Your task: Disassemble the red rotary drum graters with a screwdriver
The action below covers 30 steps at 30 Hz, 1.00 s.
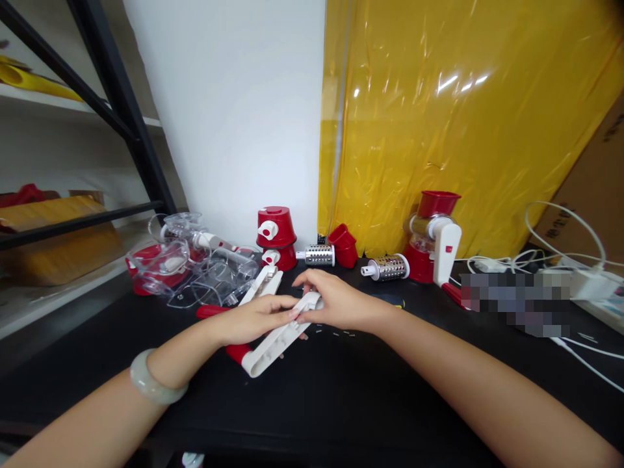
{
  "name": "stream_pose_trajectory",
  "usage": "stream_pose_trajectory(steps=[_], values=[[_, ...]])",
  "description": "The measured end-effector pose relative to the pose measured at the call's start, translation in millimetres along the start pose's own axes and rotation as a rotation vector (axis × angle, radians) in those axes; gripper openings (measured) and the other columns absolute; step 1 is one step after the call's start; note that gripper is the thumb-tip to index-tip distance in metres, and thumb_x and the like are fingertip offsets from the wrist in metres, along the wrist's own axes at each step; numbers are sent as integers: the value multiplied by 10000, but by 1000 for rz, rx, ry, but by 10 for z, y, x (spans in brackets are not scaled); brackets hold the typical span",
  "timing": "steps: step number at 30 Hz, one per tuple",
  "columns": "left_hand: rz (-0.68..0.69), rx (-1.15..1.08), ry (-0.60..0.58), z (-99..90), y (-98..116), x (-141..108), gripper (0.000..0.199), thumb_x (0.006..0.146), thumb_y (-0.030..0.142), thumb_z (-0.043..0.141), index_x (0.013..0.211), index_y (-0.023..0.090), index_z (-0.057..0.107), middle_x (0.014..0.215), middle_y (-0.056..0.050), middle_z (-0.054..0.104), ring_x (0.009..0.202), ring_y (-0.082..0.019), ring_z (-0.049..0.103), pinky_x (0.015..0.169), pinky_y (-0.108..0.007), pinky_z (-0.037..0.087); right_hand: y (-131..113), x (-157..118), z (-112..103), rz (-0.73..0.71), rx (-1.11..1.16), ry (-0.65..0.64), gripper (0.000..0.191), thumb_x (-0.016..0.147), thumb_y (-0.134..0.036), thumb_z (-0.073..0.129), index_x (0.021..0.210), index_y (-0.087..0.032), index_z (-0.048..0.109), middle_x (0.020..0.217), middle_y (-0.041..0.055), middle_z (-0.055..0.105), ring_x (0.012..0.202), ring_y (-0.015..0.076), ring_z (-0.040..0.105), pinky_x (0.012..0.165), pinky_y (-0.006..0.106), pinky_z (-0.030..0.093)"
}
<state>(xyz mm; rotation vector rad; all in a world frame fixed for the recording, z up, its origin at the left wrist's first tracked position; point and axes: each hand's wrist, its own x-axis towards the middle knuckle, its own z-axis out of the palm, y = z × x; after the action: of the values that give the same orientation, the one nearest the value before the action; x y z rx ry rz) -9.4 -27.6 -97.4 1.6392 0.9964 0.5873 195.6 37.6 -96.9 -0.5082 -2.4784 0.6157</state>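
Observation:
A white crank handle point(275, 344) with a red grip point(238, 353) is tilted over the black table, its hollow side showing. My left hand point(256, 318) is closed around its middle, the thumb on top. At the handle's upper end my right hand point(331, 300) pinches the rounded tip. Behind my left hand lies another white handle point(267, 284) with a red grip point(212, 312). Several small screws point(335, 334) are scattered on the table just beyond my right hand's fingers.
Behind stand red bases point(275, 227), grater drums point(319, 255) point(390, 267), a red hopper point(343, 246) and an assembled grater point(433, 240). Clear plastic parts point(214, 276) are piled left. White cables point(580, 344) lie right; a black-framed shelf point(124, 117) is at left.

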Motion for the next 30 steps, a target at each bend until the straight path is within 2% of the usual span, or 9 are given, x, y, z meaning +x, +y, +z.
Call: stream_pose_trajectory(steps=[3,6,10,12,17,23,26,28,30], values=[[34,46,43,15,-21,8,323,845,456,663,1048,210,711,976,-49,738,1006,-267,661,847,-311,518,-16,-1,3,46,-33,-97,309,764,-236,759,1034,-183,619,981,46,620,933,191,587,817,321,459],[57,75,47,21,-49,1,355,788,392,731,1093,215,699,955,-46,720,988,-263,654,785,-295,535,-29,-9,3,85,-44,-111,287,750,-237,754,1002,-189,626,972,45,609,919,191,587,798,312,459],[70,121,-59,15,-91,-32,715,725,275,789,1377,253,499,1197,-85,638,998,-232,649,708,-261,544,-36,-23,19,155,-11,-116,338,712,-259,761,986,-196,573,963,31,556,858,174,575,717,278,464],[83,169,-65,4,-118,-44,814,727,245,781,1448,286,406,1306,-104,569,1040,-230,635,689,-246,547,-46,-28,28,202,2,-131,375,694,-278,765,985,-200,543,970,26,529,831,167,569,693,272,465],[208,311,-51,-23,-177,-32,831,752,195,725,1485,322,357,1356,-83,480,1200,-257,543,835,-289,550,-113,-40,-7,232,6,-219,399,720,-306,718,1061,-222,529,1055,38,490,914,186,565,779,311,480],[240,359,-39,-25,-92,-43,760,791,185,685,1479,316,390,1434,-69,481,1196,-256,556,906,-317,538,-197,-51,-183,199,28,-281,415,764,-341,723,1123,-226,551,1104,48,478,1004,202,550,884,356,476],[197,217,-13,-91,28,-79,613,837,239,667,1423,278,489,1347,-70,592,1160,-251,598,959,-371,522,-114,-18,-225,84,168,-164,481,823,-438,694,1220,-228,522,1206,71,495,1127,216,517,958,380,450],[91,59,71,-162,128,-117,563,862,302,652,1406,264,512,1208,-88,681,970,-232,686,818,-377,583,-15,22,-198,53,273,-2,425,904,-441,596,1245,-206,498,1243,94,522,1150,211,516,938,379,465],[21,-66,223,-240,226,-164,576,850,333,669,1397,237,519,1069,-99,726,832,-218,716,679,-334,598,76,59,-140,98,316,136,374,953,-385,524,1256,-170,478,1220,118,548,1116,202,540,900,374,488]])
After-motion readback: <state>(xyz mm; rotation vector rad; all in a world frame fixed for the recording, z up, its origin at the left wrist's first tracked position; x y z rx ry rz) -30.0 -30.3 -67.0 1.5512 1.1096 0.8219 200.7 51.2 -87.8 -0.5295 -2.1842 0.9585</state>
